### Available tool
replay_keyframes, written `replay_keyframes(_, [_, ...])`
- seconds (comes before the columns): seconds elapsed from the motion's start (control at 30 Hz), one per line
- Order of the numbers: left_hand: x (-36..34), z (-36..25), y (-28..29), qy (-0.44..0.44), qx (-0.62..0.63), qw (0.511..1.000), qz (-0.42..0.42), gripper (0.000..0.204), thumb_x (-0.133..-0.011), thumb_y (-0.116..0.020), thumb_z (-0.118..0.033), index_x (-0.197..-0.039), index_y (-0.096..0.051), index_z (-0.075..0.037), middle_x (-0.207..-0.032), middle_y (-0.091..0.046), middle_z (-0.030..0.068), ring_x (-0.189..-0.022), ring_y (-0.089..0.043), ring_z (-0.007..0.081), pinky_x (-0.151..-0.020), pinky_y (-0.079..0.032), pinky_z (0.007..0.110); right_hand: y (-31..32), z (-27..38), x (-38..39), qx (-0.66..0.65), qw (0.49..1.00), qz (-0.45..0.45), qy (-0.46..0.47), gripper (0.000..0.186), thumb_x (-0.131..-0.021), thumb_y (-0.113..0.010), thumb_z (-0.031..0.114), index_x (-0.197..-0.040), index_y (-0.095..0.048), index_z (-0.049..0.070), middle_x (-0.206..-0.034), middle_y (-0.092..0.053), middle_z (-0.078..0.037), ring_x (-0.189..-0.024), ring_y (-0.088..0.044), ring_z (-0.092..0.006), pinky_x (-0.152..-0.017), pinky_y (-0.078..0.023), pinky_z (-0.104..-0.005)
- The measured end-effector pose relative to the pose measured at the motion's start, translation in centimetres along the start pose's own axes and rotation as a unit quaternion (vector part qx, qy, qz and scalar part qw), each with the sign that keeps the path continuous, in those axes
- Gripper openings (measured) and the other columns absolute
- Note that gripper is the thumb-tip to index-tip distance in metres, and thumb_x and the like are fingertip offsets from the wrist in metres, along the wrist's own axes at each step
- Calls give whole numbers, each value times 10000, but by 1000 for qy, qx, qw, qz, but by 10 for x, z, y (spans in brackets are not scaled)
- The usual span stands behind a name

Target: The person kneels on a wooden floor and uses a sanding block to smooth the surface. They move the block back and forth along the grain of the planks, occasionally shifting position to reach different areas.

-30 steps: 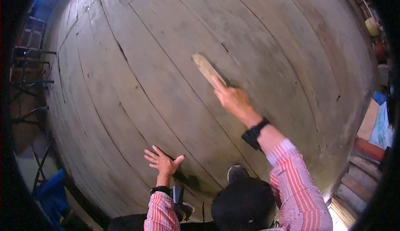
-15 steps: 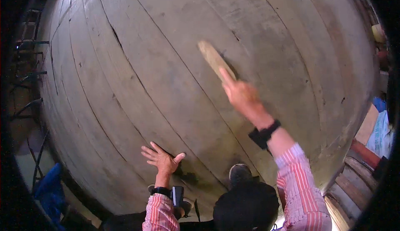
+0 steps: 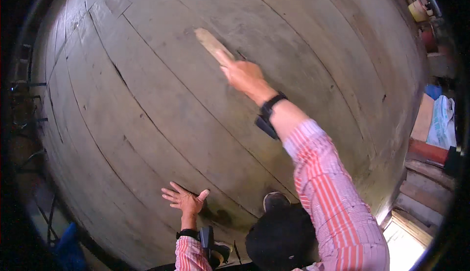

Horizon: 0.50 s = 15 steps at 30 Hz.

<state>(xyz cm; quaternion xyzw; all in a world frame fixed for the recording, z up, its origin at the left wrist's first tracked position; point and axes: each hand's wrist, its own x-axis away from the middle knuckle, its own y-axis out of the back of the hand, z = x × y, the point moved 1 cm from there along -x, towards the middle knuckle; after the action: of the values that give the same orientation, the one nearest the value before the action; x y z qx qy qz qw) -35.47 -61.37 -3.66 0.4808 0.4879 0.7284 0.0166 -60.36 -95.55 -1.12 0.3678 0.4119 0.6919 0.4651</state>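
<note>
My right hand (image 3: pixel 245 79) is closed round one end of a long, narrow, pale wooden piece (image 3: pixel 213 45), its index finger lying along the top. The piece is low over the plank floor (image 3: pixel 161 109), or against it; which one I cannot tell. Its underside is hidden. Lower down, my left hand (image 3: pixel 188 201) is spread on the boards near my feet, fingers apart and holding nothing. Each wrist wears a dark strap with a small box.
A dark shoe (image 3: pixel 276 201) and a dark knee (image 3: pixel 281 239) are at the bottom. Right of the boards are wooden steps (image 3: pixel 423 195), a white-blue bag (image 3: pixel 440 122) and a red block (image 3: pixel 427 149). Metal frames (image 3: pixel 34 102) and blue cloth (image 3: pixel 68 246) stand along the left edge.
My right hand has carried the wooden piece forward and to the left, the arm reaching farther out. My left hand stays spread on the boards. The whole view has shifted a little.
</note>
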Motion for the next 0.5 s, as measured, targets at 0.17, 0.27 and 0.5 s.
replay_keyframes(0.17, [-3, 3, -4, -9, -6, 1000, -11, 1448, -476, -757, -694, -1445, 105, -51, -1459, 202, 288, -1350, 141, 488, -1004, -126, 698, 23, -83, 139, 61, 998, 8, -7, 557, -893, -533, 316, -1396, -300, 267, -666, -626, -139, -591, -621, -341, -500, -484, -454])
replay_keyframes(0.27, [-6, 5, -7, -22, -5, 999, -29, 1440, -491, -753, -694, -1442, 117, -53, -1459, 201, 286, -1349, 128, 494, -987, -163, 707, 37, -117, 244, 55, 991, 78, -94, 545, -880, -554, 341, -1380, -342, 285, -655, -611, -150, -584, -616, -340, -503, -488, -449])
replay_keyframes(0.5, [-10, 14, -14, -30, -7, 998, -52, 1374, -553, -782, -607, -1445, 151, -135, -1481, 192, 239, -1356, 115, 485, -977, -197, 713, 41, -140, 332, 88, 989, -70, -97, 551, -846, -598, 342, -1357, -398, 294, -663, -574, -192, -574, -589, -389, -498, -488, -455])
